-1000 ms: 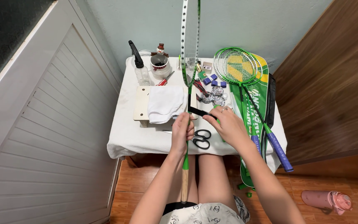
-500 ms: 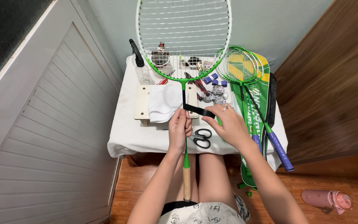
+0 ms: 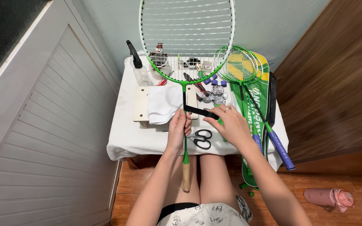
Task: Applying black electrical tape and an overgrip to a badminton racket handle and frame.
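Observation:
A green and white badminton racket [image 3: 186, 37] stands upright in front of me, its strung head facing the camera and its bare wooden handle [image 3: 186, 175] down between my knees. My left hand [image 3: 178, 127] grips the thin shaft just above the handle. A black strip of grip tape [image 3: 200, 111] runs from the shaft to my right hand [image 3: 227, 123], which pinches its free end, pulled out to the right.
A small table with a white cloth [image 3: 126, 138] holds black scissors [image 3: 202, 139], a white towel [image 3: 162, 104] on a wooden board, a spray bottle [image 3: 137, 67], small tape rolls [image 3: 214, 81] and two more rackets [image 3: 248, 79] on a green cover. A pink bottle [image 3: 328, 197] lies on the floor.
The racket has turned about its shaft from edge-on to face-on toward the camera. Both hands stay at the shaft with the black strip held between them.

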